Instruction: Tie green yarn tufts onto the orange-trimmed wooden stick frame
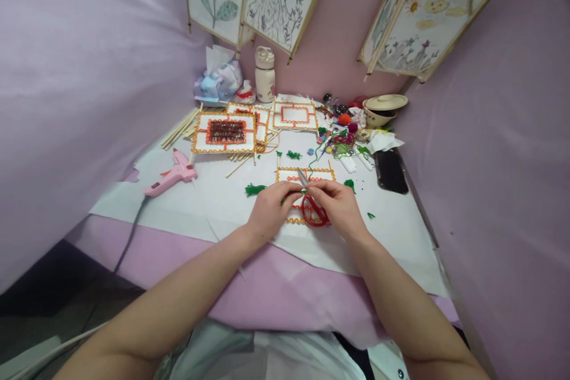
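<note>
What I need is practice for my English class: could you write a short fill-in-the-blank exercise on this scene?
1. The handles of the scissors at the right hand are colored ____.
2. The yarn bundle beside the left hand is colored ____.
3. The hot glue gun is colored ____.
4. The smartphone lies to the ____ of both hands.

Missing words: red; green; pink; right.

This looks like a little craft corner. Pale purple cloth [89, 101] makes a wall at nine o'clock. Drawings [282, 6] on stick frames hang at twelve. The table [214, 193] has a pink glue gun [171, 178] at nine and bright yarn [344, 120] at two. Red scissors [306, 218] are at five.
</note>
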`<act>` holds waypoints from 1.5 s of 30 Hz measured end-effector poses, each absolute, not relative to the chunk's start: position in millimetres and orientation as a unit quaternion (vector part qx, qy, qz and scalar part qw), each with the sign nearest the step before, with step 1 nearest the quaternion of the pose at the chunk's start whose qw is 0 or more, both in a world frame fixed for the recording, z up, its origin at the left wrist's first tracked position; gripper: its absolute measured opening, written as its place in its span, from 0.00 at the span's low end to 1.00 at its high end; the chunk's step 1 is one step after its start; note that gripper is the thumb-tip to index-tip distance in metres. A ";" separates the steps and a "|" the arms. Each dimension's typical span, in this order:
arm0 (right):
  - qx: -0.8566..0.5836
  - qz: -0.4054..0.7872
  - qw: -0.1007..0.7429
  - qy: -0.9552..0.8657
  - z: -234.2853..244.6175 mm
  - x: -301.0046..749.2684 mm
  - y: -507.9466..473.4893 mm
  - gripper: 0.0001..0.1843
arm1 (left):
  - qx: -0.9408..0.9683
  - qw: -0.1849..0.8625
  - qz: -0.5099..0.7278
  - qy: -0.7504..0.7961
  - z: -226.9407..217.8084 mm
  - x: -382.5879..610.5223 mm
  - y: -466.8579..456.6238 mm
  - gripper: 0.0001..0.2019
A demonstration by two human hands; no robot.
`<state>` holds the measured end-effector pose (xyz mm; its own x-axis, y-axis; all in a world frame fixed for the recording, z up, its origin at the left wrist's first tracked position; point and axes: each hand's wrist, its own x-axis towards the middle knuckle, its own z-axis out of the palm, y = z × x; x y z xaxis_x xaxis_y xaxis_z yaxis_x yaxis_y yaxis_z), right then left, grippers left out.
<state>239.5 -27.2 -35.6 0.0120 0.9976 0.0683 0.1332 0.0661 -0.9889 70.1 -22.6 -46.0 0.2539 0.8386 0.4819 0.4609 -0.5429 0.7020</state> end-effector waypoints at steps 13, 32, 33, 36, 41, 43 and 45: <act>-0.526 0.418 0.477 -0.567 -35.0 236.3 -29.0 0.10 | 0.792 0.134 0.442 0.399 -45.8 70.3 -26.2 0.07; -0.536 0.403 0.478 -0.567 -35.7 237.3 -29.4 0.12 | 0.785 0.147 0.438 0.412 -44.7 70.4 -25.7 0.04; -0.535 0.403 0.481 -0.566 -36.1 237.8 -29.0 0.12 | 0.784 0.154 0.437 0.413 -45.8 70.3 -25.2 0.03; -0.532 0.401 0.488 -0.564 -37.0 239.0 -27.8 0.13 | 0.776 0.164 0.441 0.419 -49.0 69.9 -23.5 0.06; -0.540 0.376 0.490 -0.572 -35.7 239.2 -29.0 0.13 | 0.765 0.169 0.449 0.429 -47.5 69.1 -23.5 0.04; -0.542 0.364 0.492 -0.575 -35.4 238.9 -29.7 0.13 | 0.765 0.173 0.445 0.431 -45.5 68.8 -24.0 0.04; -0.542 0.365 0.496 -0.572 -35.5 238.7 -29.9 0.13 | 0.765 0.182 0.440 0.435 -44.1 68.5 -23.7 0.04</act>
<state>238.7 -29.9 -35.5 0.0800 0.9818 0.1721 0.2586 0.1463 -0.9549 68.5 -23.7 -44.1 0.2351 0.8249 0.5140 0.5051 -0.5555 0.6605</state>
